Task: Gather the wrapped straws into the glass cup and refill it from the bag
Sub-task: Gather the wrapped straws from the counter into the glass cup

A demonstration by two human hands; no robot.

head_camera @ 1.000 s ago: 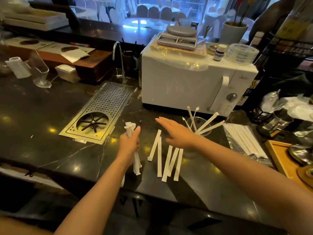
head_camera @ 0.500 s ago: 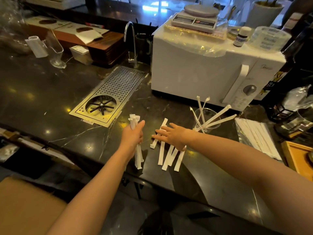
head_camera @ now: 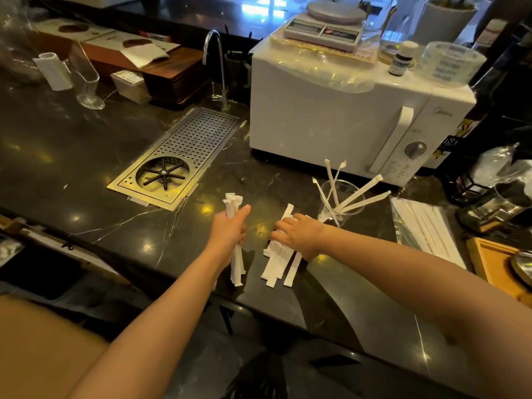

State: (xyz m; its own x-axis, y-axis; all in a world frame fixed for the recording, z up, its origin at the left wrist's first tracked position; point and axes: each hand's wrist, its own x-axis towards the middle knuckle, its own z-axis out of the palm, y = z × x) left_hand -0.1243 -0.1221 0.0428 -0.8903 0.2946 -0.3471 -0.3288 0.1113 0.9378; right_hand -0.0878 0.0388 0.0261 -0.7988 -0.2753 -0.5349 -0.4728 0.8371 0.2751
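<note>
My left hand is shut on an upright bundle of white wrapped straws, its lower end resting on the dark counter. Just to its right, my right hand lies palm down on several loose wrapped straws on the counter, fingers curled over their upper ends. Behind that hand stands the clear glass cup with several wrapped straws leaning out of it. A clear bag of wrapped straws lies flat to the right of the cup.
A white microwave with a scale on top stands right behind the cup. A perforated metal rinser tray and a tap are at the back left. A wooden tray and dark holders crowd the right edge.
My right hand came down from hovering open above the loose straws and now presses on them, drawing them closer together. My left hand kept its bundle almost still.
</note>
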